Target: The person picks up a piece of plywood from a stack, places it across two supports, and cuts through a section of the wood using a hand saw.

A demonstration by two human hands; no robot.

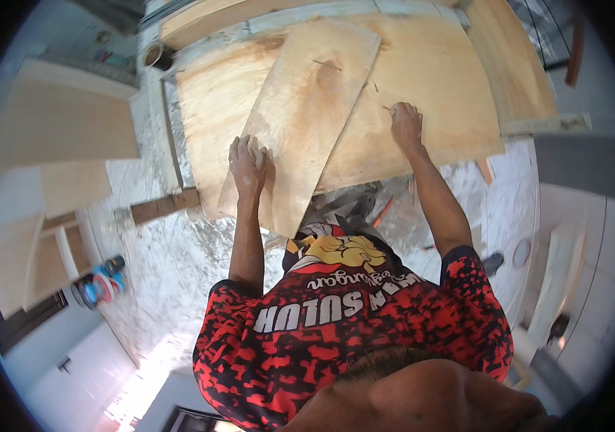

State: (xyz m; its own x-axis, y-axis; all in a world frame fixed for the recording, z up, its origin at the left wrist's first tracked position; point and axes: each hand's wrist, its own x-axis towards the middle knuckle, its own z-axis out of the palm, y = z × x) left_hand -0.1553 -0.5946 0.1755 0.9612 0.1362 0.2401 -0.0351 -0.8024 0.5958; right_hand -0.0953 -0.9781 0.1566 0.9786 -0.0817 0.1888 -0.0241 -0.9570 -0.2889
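Observation:
A long narrow plywood board [300, 108] lies slantwise across a wider plywood sheet [444, 72]. My left hand [248, 162] rests on the lower part of the narrow board, fingers apart and slightly bent. To the right of that board, my right hand [407, 126] is closed over the wide sheet, pinching a small thin piece [387, 108] that looks like a nail. Other small thin pieces [376, 88] lie near the board's right edge, and another [327, 65] lies on its upper part.
A dark cup [158, 56] stands at the sheet's upper-left corner. Plywood panels [63, 115] are at the left, above blue and red containers [100, 286]. A timber rail [156, 209] juts out at the sheet's lower left. Scattered offcuts [383, 212] lie below the sheet.

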